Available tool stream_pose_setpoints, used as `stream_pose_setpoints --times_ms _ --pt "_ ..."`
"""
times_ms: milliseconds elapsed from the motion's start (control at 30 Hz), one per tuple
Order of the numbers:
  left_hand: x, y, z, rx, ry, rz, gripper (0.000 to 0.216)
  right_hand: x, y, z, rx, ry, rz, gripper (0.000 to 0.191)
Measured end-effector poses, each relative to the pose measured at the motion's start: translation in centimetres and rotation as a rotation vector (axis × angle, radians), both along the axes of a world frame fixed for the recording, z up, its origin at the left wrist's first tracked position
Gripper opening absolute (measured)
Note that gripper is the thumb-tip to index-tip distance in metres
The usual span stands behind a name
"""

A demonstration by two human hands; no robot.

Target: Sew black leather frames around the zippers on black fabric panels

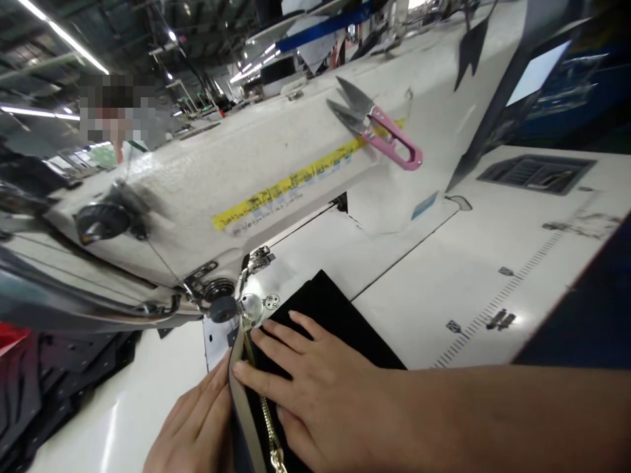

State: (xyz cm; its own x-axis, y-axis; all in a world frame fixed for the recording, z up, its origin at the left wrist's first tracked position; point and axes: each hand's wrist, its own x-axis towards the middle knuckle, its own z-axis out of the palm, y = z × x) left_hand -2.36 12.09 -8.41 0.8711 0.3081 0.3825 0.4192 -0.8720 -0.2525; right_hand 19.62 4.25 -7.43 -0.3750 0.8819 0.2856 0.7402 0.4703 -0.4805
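My right hand (315, 387) lies flat with fingers stretched out on a black fabric piece (340, 315), beside a gold zipper (266, 414). My left hand (197, 427) presses flat at the left edge of a beige strip (241, 394) that runs along the zipper. Both sit just below the needle area (241, 309) of a white sewing machine (256, 164). The strip and zipper lead up under the presser foot.
Pink thread snips (379, 128) lie on top of the machine arm, by a yellow label (290, 180). The white table (493, 263) has a printed ruler scale (497, 302) to the right. Dark fabric pieces (59, 374) are piled at the left. A person stands far back left.
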Motion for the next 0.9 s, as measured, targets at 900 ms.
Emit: stream_pose_setpoints --times_ms 900 --pt "1.8 -3.2 -0.1 -0.116 -0.162 0.121 0.036 -1.2 -0.2 -0.5 0.145 -0.249 0.050 0.060"
